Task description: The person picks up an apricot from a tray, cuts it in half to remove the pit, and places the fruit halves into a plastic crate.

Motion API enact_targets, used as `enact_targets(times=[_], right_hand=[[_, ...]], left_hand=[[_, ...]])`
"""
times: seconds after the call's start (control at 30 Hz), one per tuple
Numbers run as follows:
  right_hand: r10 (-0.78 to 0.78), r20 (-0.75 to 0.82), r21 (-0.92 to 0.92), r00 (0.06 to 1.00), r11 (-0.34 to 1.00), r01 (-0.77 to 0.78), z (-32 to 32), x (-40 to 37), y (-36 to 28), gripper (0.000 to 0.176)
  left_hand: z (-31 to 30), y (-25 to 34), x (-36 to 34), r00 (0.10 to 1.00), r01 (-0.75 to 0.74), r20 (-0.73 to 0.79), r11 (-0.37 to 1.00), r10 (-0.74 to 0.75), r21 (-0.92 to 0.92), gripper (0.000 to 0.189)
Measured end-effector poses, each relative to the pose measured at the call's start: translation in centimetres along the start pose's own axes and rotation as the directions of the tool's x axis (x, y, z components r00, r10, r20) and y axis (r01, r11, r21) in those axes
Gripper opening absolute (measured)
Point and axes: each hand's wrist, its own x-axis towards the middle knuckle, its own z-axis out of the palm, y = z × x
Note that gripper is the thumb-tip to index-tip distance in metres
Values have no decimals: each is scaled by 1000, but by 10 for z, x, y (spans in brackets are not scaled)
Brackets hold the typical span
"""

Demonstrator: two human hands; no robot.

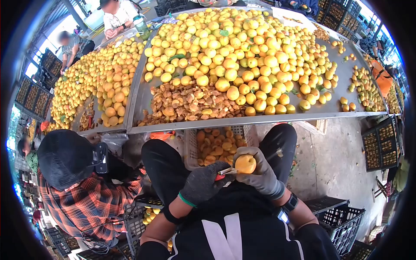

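Both hands wear gloves and meet above the lap. My left hand (204,183), in a dark glove with a green cuff, grips a small tool (225,171) with a red part and a metal end. The metal end touches or nearly touches a yellow-orange fruit (245,164). That fruit is held in the fingers of my right hand (261,177), which has a grey glove. Just beyond the hands, a light plastic crate (190,147) between the knees holds orange fruit pieces (220,147).
A metal table (216,123) bears heaped yellow fruit (225,47) and a brown pile of pieces (190,104) near its edge. A co-worker in a plaid shirt (86,203) sits close at left. Black crates (342,223) stand at lower right. Other people are around the table.
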Motion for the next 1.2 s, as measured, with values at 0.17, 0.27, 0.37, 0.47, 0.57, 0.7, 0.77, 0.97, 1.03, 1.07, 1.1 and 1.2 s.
enact_targets(times=[0.17,0.27,0.37,0.47,0.57,0.7,0.77,0.97,1.03,1.07,1.1,1.2], right_hand=[[-153,69,14,986,988,153,0,2,12,52],[-198,51,58,979,979,195,9,4,11,52],[-192,53,73,980,979,188,9,5,11,52],[-226,52,-2,973,974,226,9,6,12,52],[-220,16,-16,975,975,220,12,5,11,52],[-222,28,-62,975,973,223,11,5,10,53],[-214,4,-75,977,974,213,14,5,7,51],[-153,-37,-12,988,988,152,15,5,10,51],[-135,-28,-13,990,991,135,11,5,14,53],[-116,-20,-14,993,993,116,10,5,15,54],[-116,-17,-13,993,993,115,11,5,15,54],[-109,-46,-8,993,994,109,15,5,14,55]], left_hand=[[1,1,-3,1000,-9,-1,999,9,43,36],[9,-6,-8,999,-26,-33,996,29,82,39],[8,-1,-9,998,-32,-44,996,36,88,40],[9,1,-9,1000,-4,-25,996,6,92,39],[12,1,-11,999,7,-32,995,-4,101,39],[14,3,-11,999,19,-42,998,-16,64,42],[15,2,-12,999,29,-35,997,-27,69,43],[15,1,-14,998,21,-57,994,-15,105,44],[15,1,-14,998,26,-58,992,-19,120,43],[15,1,-14,998,22,-58,990,-14,138,43],[14,2,-13,998,19,-57,987,-10,157,42],[12,5,-9,998,58,-39,988,-53,146,41]])
